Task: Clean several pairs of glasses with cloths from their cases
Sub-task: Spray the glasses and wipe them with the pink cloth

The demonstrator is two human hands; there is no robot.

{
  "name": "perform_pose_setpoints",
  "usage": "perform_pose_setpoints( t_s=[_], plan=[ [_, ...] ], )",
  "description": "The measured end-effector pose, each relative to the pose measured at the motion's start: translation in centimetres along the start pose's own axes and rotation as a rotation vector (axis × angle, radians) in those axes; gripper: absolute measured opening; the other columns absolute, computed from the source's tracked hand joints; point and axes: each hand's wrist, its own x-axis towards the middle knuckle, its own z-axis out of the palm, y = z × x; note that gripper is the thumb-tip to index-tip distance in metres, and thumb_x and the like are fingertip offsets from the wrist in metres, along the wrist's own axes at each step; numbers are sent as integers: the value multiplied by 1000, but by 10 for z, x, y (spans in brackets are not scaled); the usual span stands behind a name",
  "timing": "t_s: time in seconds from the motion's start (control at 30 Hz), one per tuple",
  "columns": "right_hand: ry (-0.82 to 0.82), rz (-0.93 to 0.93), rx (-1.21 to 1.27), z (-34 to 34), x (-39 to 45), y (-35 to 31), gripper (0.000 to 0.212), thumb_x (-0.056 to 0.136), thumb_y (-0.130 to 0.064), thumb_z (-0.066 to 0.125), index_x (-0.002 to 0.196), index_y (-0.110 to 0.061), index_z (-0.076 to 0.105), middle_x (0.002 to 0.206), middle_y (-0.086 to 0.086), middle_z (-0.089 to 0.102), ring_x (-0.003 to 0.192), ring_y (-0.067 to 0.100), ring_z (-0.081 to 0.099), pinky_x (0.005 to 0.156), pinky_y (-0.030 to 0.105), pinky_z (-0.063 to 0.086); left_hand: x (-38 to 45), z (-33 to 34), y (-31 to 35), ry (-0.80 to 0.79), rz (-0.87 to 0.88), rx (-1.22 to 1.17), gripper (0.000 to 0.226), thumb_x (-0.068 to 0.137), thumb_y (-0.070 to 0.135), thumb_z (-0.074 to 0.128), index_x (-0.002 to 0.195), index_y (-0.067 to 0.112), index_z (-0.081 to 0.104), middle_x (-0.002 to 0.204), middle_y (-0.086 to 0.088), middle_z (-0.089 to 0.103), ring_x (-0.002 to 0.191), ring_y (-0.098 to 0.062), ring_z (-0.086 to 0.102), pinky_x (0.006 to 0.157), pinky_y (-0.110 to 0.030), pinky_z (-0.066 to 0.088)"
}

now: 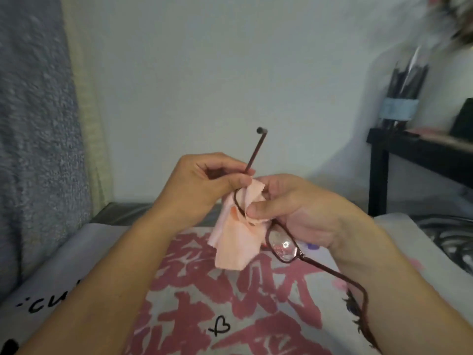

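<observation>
Peach cloth [231,242] is pinched over one lens by the right hand [294,208], hiding it, while the glasses [284,245] are gripped at the temple by the left hand [204,183].

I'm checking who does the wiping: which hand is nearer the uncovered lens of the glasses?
Right. The right hand sits just above the uncovered lens, pinching the cloth. The left hand grips the raised temple farther away.

Home bedroom — printed bedding [76,252], grey blanket [33,124], black side table [409,149]
</observation>
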Motion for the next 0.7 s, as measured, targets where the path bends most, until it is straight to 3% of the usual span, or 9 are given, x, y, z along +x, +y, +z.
perform_pose_setpoints(
  t_s=[0.17,0.3,0.47,0.6,0.63,0.7],
  plan=[
    [18,2,-26,-12,14,-6,33,78,5,64,111,5,66,98,18,69,95,29,66,93,40,50,22,5,-11,19,36,8,20,81,-2,76,84,17,79,80,2,74,77,-5,68,72,-16,52],
    [41,65,-12,-23,19,2,34,79,3,65,113,5,66,102,19,69,97,30,66,97,40,50,22,11,-35,78,44,19,24,82,0,77,83,23,80,84,-5,74,80,-11,68,75,-21,54],
    [91,101,-68,-22,25,10,27,74,-3,71,101,-1,70,90,14,69,85,27,66,87,40,50,16,14,-46,126,51,24,23,80,-3,79,83,20,79,77,2,71,75,-10,67,72,-24,54],
    [119,78,-12,-11,27,12,9,89,1,66,94,8,65,66,13,66,48,16,64,47,21,51,9,14,-49,143,28,-11,25,80,-3,78,79,22,79,77,3,72,74,-10,68,72,-22,54],
    [110,81,7,-10,27,12,8,89,-1,65,91,7,66,66,12,67,50,16,65,47,21,51,8,14,-48,149,27,-16,25,80,-3,78,78,23,79,76,2,73,74,-10,68,72,-22,55],
    [75,79,39,-12,29,14,10,83,-3,70,91,3,69,75,13,70,65,21,68,62,28,56,9,10,-45,136,19,-30,16,76,5,81,79,21,79,76,1,73,74,-11,68,73,-23,55]
  ],
)
